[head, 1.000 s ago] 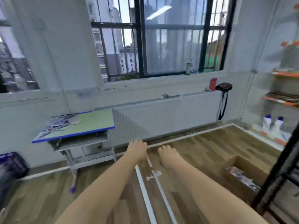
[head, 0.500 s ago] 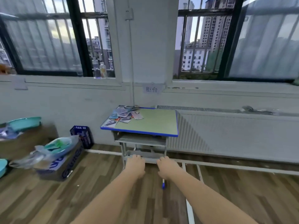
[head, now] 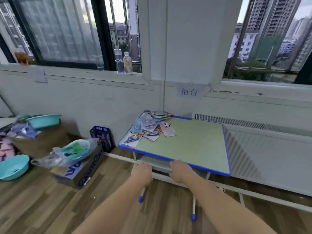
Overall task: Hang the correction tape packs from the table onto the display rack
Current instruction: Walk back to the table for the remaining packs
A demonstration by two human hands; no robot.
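Reaching: both bare forearms stretch toward the table (head: 194, 149), the landmark below the paper sign (head: 190, 91) on the wall.
Step in hand: the approach, judged from empty hands short of the packs; nothing is picked up yet.
Left hand (head: 141, 172): just off the table's near edge, toward its left end, holding nothing; fingers point away and seem loosely bent.
Right hand (head: 179, 170): at the table's near edge, holding nothing; whether the fingertips touch the blue rim cannot be told.
Packs (head: 149, 128): a loose overlapping heap on the table's far left corner, one lying at the left front corner; roughly ten, too overlapped for a sure count.
Rack: out of view.
Next move: it likely calls for a reach across the table to the heap and a pinch on one pack.
Count: one table, two bottles (head: 124, 62) on the sill above it, three teal basins (head: 12, 167) left of it.
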